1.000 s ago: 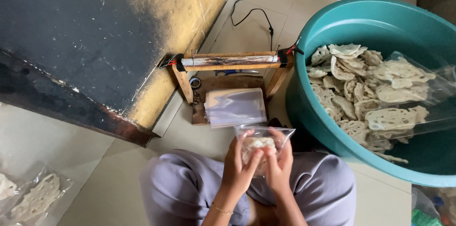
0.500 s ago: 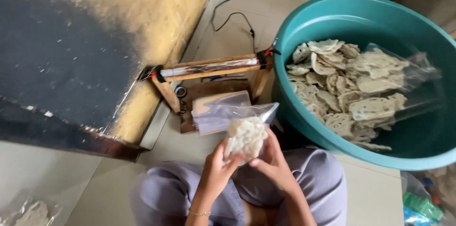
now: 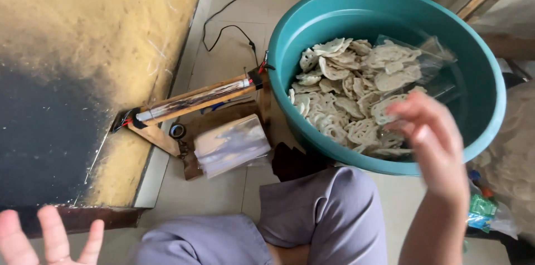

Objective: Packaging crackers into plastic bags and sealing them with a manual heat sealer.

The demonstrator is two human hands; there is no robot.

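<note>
Teal plastic is forming the big basin [image 3: 490, 114], with pale lattice crackers [image 3: 345, 103] lying heaped inside it, pointing every way with no shared long axis. Hovering over its near rim, the right hand [image 3: 432, 142] is spreading its fingers, gripping nothing; the left hand [image 3: 42, 240] is splaying empty too. A careless grab could be snapping brittle pieces.

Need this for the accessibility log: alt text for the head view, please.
A seated person's right hand hovers empty over a teal basin of pale lattice crackers; the left hand is open at lower left. A wooden bag sealer and clear bags sit ahead on the floor.
</note>
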